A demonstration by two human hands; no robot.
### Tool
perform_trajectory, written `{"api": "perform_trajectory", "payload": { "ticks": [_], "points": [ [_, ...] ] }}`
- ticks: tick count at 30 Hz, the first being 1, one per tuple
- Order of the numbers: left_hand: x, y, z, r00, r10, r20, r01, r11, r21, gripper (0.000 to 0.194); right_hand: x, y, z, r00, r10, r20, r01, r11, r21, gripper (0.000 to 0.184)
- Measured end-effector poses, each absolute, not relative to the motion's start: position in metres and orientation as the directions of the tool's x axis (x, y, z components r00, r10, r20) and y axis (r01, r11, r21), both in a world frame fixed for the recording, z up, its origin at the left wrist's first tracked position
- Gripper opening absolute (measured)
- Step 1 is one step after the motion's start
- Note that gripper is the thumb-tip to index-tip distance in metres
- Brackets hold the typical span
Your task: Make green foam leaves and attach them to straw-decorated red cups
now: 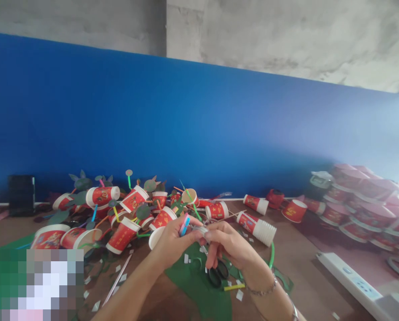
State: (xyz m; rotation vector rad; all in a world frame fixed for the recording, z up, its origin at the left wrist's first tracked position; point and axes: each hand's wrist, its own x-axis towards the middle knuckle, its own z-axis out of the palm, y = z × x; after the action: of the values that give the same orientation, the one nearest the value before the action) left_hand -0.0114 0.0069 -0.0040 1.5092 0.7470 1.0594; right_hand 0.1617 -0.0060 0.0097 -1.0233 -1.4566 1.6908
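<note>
My left hand point(176, 238) is closed around a short blue and pink piece point(185, 225) that looks like bits of drinking straw. At its fingertips is a small whitish strip point(202, 230), possibly tape. My right hand point(226, 244) pinches this strip from the other side, so the two hands meet in front of me. Just below my right fingers are black-handled scissors point(218, 274), their blades partly hidden by the hand. Green paper point(199, 292) lies under both hands, with a yellow straw piece point(234, 288) near the scissors.
Red paper cups point(123, 235) with straws and paper discs are heaped at the left. A nested cup stack point(256, 228) lies right of my hands. Farther right are a white power strip point(350, 276) and piled cups point(375, 214). A blue wall panel point(199, 129) stands behind.
</note>
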Motion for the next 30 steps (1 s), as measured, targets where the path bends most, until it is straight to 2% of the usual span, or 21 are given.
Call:
{"api": "perform_trajectory", "payload": {
  "ticks": [10,22,24,26,28,30],
  "points": [
    [-0.014,0.009,-0.008,0.388,0.878,0.28,-0.07,-0.275,0.959,0.024,0.167,-0.008,0.017,-0.494,0.863,-0.105,-0.005,-0.124,-0.992,0.025],
    [-0.014,0.001,0.006,0.397,0.889,0.227,0.062,-0.272,0.96,0.019,0.164,-0.005,0.012,-0.419,0.895,-0.152,0.07,-0.135,-0.988,0.028],
    [-0.012,0.002,0.006,0.339,0.915,0.218,0.084,-0.261,0.962,0.018,0.163,-0.004,0.015,-0.346,0.933,-0.096,0.079,-0.073,-0.994,0.03],
    [-0.007,0.004,0.004,0.229,0.961,0.157,0.066,-0.177,0.982,0.022,0.162,-0.004,0.018,-0.245,0.969,0.022,0.077,0.042,-0.996,0.031],
    [-0.002,0.006,0.001,0.164,0.986,0.025,-0.04,-0.018,0.999,0.029,0.159,-0.006,0.02,-0.164,0.977,0.135,0.126,0.156,-0.98,0.024],
    [0.002,0.005,-0.002,0.189,0.979,-0.077,-0.157,0.107,0.982,0.037,0.154,-0.008,0.02,-0.126,0.965,0.228,0.262,0.254,-0.931,0.012]
  ]
}}
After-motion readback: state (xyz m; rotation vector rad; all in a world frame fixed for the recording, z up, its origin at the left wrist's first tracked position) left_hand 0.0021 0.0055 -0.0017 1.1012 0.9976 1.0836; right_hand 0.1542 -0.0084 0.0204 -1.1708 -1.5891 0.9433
